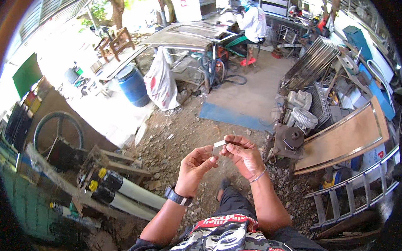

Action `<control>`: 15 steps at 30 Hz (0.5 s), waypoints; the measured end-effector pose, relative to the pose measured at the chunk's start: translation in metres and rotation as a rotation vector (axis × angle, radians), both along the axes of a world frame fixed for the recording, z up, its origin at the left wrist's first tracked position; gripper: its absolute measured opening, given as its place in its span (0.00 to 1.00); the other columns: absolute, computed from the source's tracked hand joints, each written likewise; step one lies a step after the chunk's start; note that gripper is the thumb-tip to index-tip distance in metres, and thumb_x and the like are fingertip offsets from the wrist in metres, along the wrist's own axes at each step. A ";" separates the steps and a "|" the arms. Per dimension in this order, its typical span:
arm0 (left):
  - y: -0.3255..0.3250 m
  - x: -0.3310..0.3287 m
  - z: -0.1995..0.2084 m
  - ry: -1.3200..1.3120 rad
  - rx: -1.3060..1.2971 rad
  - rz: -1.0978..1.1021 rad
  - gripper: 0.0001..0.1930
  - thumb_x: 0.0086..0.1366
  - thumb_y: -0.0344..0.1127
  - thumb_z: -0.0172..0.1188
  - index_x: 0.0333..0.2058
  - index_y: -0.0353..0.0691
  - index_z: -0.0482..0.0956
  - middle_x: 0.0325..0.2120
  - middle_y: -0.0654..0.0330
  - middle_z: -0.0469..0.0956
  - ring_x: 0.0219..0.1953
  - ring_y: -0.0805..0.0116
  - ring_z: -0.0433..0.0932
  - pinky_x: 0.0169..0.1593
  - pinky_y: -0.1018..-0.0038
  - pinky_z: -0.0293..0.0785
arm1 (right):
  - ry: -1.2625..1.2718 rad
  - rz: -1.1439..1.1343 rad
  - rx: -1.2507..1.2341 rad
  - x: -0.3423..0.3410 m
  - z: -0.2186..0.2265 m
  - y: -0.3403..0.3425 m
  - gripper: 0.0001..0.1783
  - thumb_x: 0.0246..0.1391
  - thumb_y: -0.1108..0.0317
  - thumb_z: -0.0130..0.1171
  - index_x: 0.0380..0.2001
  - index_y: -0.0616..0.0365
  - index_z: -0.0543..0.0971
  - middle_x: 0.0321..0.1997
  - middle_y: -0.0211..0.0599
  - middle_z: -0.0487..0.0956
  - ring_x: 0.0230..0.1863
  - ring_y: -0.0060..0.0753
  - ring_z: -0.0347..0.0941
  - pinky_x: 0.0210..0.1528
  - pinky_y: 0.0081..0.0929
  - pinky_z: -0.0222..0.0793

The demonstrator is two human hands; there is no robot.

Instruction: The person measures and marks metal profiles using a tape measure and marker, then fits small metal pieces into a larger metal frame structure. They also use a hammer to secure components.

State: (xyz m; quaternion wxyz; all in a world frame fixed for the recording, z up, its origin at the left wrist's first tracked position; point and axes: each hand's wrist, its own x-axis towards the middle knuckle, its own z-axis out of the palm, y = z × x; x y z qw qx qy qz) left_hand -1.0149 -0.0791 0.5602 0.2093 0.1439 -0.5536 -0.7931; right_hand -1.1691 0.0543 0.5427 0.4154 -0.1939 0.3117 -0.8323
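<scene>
There it was, held up over the gravel ground (183,129)... no: held a small pale block (219,144) up over it, right between the two hands! Had its long axis lying crosswise by the look of it, slanting from lower left up to the right, white upper face on show. Pinched its right end in the right hand (244,154), thumb on the near side, forefinger on the far side, clearly gripping and clearly the nearer of the two. And on the other flank, had the left hand (199,163) curled at the lower left, fingertips touching or just beside; could not tell whether closed on the block or not. Wore a dark watch (178,196) on the left, a thin bracelet (257,176) on the right. Farther out, saw a ladder (351,197) off right, a blue barrel (132,87) ahead left, and a co-worker (252,23) well beyond
</scene>
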 end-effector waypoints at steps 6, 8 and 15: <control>-0.088 -0.131 -0.016 -0.037 -0.273 0.074 0.15 0.69 0.31 0.70 0.51 0.30 0.82 0.37 0.61 0.86 0.36 0.75 0.82 0.44 0.76 0.79 | -0.051 -0.070 -0.049 -0.102 -0.015 -0.070 0.16 0.62 0.77 0.65 0.54 0.62 0.83 0.44 0.38 0.86 0.44 0.33 0.83 0.54 0.37 0.81; -0.118 -0.181 -0.012 -0.044 -0.424 0.109 0.13 0.68 0.31 0.71 0.49 0.31 0.84 0.37 0.61 0.86 0.37 0.75 0.82 0.44 0.75 0.78 | -0.052 -0.018 -0.068 -0.151 -0.016 -0.094 0.17 0.64 0.75 0.64 0.56 0.61 0.82 0.42 0.37 0.85 0.44 0.32 0.82 0.55 0.40 0.81; -0.207 -0.337 0.034 0.091 -0.984 0.343 0.09 0.66 0.27 0.68 0.45 0.36 0.85 0.38 0.50 0.86 0.44 0.51 0.85 0.54 0.62 0.79 | -0.118 0.018 -0.102 -0.296 0.012 -0.188 0.10 0.67 0.70 0.63 0.49 0.59 0.83 0.41 0.38 0.84 0.44 0.33 0.82 0.53 0.42 0.81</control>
